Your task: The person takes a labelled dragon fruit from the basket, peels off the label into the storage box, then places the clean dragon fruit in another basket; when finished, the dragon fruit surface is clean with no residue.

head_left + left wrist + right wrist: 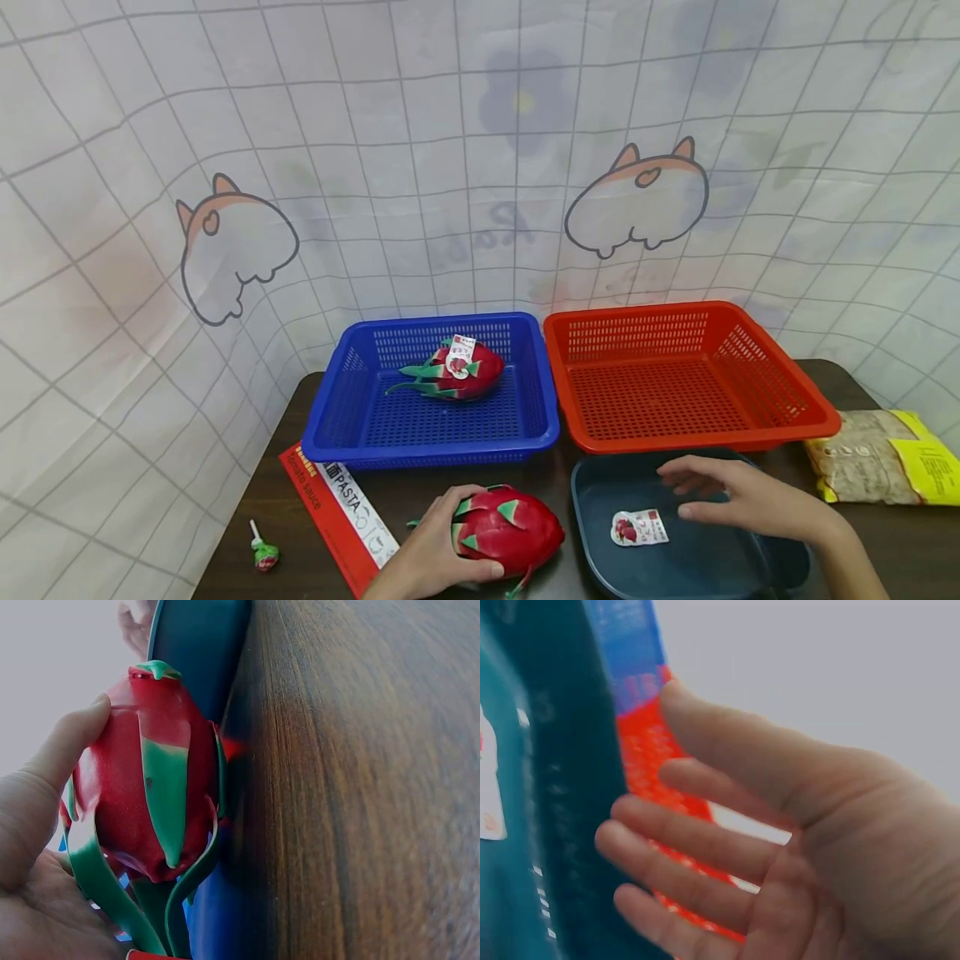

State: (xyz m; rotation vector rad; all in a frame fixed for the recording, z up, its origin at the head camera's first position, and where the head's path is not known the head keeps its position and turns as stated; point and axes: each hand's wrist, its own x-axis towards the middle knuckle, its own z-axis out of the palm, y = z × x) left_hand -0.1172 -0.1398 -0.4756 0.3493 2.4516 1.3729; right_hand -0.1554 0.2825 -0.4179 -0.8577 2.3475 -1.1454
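Observation:
My left hand (435, 546) grips a red dragon fruit (521, 533) with green scales, low over the table between the pasta packet and the dark teal tray (682, 571). In the left wrist view the thumb presses along the side of this dragon fruit (120, 795), its green leaf tips toward the palm. Above the tray hovers my right hand (742, 492), fingers loosely spread and holding nothing. A white label card (639, 528) with a fruit picture lies in the tray. Another dragon fruit (486, 377), bearing a similar label, rests in the blue basket (427, 454).
Beside the blue basket stands a red basket (637, 400), behind the tray. A red-and-white pasta packet (330, 517) lies partly under the blue basket's front edge. At left is a lollipop (265, 553); at right, a yellow-and-clear bag (873, 458). A patterned curtain (420, 167) hangs behind.

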